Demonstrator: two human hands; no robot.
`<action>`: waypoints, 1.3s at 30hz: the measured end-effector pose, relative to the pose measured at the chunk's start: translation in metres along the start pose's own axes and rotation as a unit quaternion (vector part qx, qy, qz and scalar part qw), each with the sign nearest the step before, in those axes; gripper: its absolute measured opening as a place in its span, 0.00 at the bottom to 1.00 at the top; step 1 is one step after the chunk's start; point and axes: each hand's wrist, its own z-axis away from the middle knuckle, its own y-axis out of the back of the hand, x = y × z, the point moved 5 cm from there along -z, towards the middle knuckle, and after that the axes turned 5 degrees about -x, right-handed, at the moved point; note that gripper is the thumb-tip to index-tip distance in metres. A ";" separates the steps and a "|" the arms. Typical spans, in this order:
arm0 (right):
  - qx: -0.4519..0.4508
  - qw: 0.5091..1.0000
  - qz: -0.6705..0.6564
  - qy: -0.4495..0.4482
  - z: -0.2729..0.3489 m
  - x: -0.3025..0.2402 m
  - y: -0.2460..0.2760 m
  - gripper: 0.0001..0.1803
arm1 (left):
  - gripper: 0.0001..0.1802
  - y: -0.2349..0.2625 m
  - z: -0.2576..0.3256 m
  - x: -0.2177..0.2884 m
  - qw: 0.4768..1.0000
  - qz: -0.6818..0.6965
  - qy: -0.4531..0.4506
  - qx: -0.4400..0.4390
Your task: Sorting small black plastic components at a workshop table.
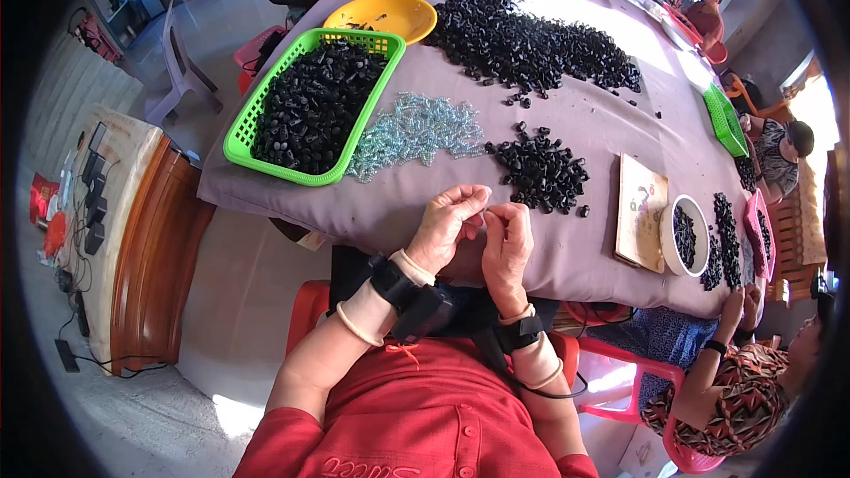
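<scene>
Both of my hands meet just over the near edge of the cloth-covered table. My left hand (450,223) is closed in a pinch, thumb against fingers. Close beside it, my right hand (507,248) pinches too, its fingertips nearly touching the left ones. Whatever they hold is too small to make out. Beyond my hands lies a small pile of black cylindrical caps (542,170). To its left spreads a heap of clear bluish springs (416,134). A green plastic basket (237,158) full of black parts stands at the left.
Behind the basket is a yellow bowl (416,18). A large heap of black caps (531,40) covers the table's middle. On the right are a notebook (641,212) and a white bowl (701,252) of black parts. A co-worker (726,381) sits there; others line the table.
</scene>
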 end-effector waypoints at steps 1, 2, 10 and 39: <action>0.008 1.000 0.001 0.005 0.000 0.000 0.000 0.05 | 0.08 0.000 0.001 0.000 1.000 0.010 0.012 0.012; 0.007 1.000 0.001 0.005 0.000 0.000 0.000 0.05 | 0.08 0.000 0.001 0.001 1.000 0.010 0.011 0.012; 0.012 1.000 0.004 0.011 -0.001 -0.006 0.000 0.05 | 0.04 0.006 0.001 -0.001 0.997 0.058 0.025 0.045; -0.061 0.953 -0.205 -0.217 0.001 0.013 -0.011 0.04 | 0.04 0.009 -0.001 0.002 0.998 0.058 0.002 0.011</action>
